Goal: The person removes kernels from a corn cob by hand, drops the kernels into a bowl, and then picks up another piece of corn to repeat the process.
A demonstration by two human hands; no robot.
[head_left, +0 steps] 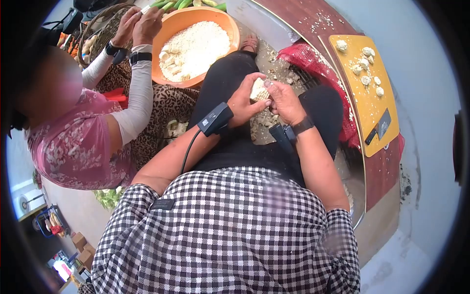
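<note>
Corn piece (258,91) between pinching left fingers (259,106) and right fingers (275,91) — label (206,122) on left wrist device (218,119) illegibly small

Head cam, wide view, facing fwd & down, close above wearer's lap (240,156)

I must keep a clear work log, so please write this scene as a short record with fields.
Left hand: holding a pale corn piece
Right hand: on the same piece, thumb against it
Orange basin: loose pale kernels, some larger pieces
Yellow cutting board: pale lumps and a knife on it
Red mesh bag: along the reddish-brown surface under the board
Co-worker's hands: raised near the basin's rim; held item unclear
</note>
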